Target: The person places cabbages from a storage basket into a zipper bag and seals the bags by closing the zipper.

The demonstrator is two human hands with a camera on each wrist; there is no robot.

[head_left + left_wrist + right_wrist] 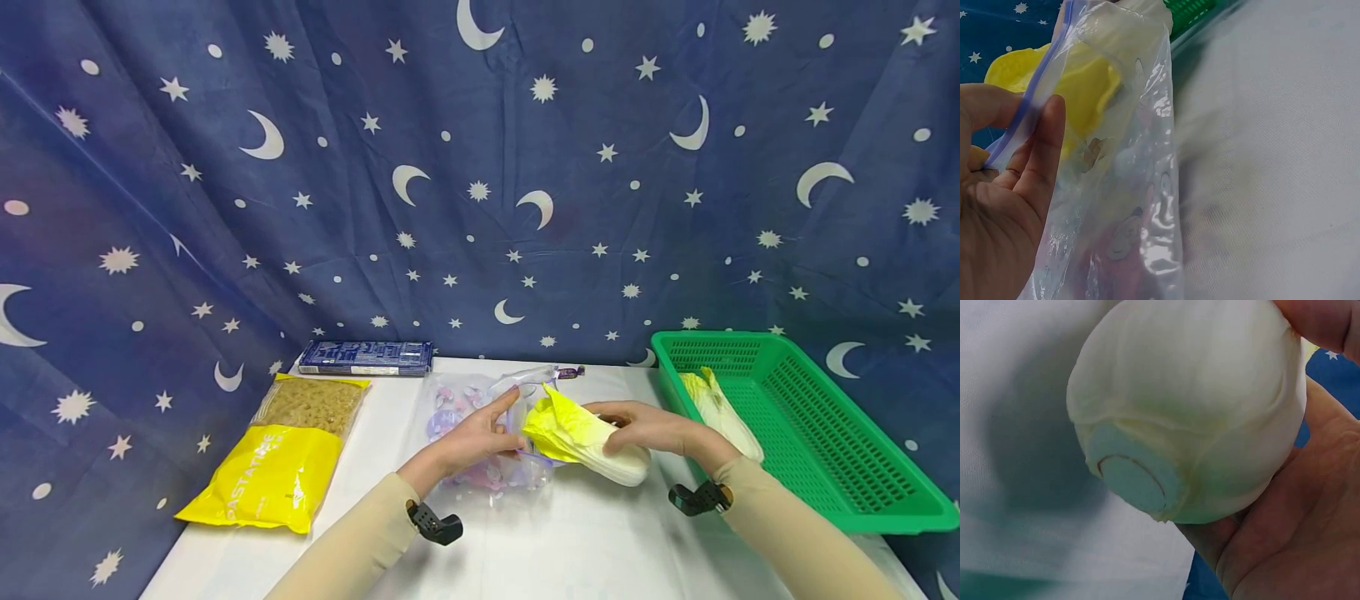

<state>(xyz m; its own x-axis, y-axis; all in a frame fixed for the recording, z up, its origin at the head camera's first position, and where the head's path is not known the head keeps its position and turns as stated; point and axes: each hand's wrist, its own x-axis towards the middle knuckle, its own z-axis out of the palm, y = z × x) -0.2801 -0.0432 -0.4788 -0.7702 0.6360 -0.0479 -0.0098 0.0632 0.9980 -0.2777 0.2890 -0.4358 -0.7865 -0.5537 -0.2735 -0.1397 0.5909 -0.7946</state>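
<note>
At a white-covered table (585,550), I work a head of pale cabbage (585,440) against the mouth of a clear zip bag (495,477). My right hand (652,429) grips the cabbage round its white stalk; the right wrist view shows its cut base facing away from the bag. My left hand (480,433) pinches the bag's edge at the purple zip strip (1036,84). Taking the bag as the dial's centre, the cabbage sits at three o'clock, yellow leaves foremost and overlapping the mouth; how far in they reach, I cannot tell.

The step in hand appears to be bagging the cabbage. The next move, I judge, calls for keeping the mouth parted while sliding the stalk in towards nine o'clock, without folding leaves into the zip.

At nine o'clock lies a yellow bag of pasta (277,467), its front reading "PASTATIME" up the panel. The blue box (366,354) at ten o'clock carries lettering too small to read. The zip bag shows printed cartoon figures but no legible words. At three o'clock, a green basket (780,433) holds a second cabbage (723,412); neither shows a label.
</note>
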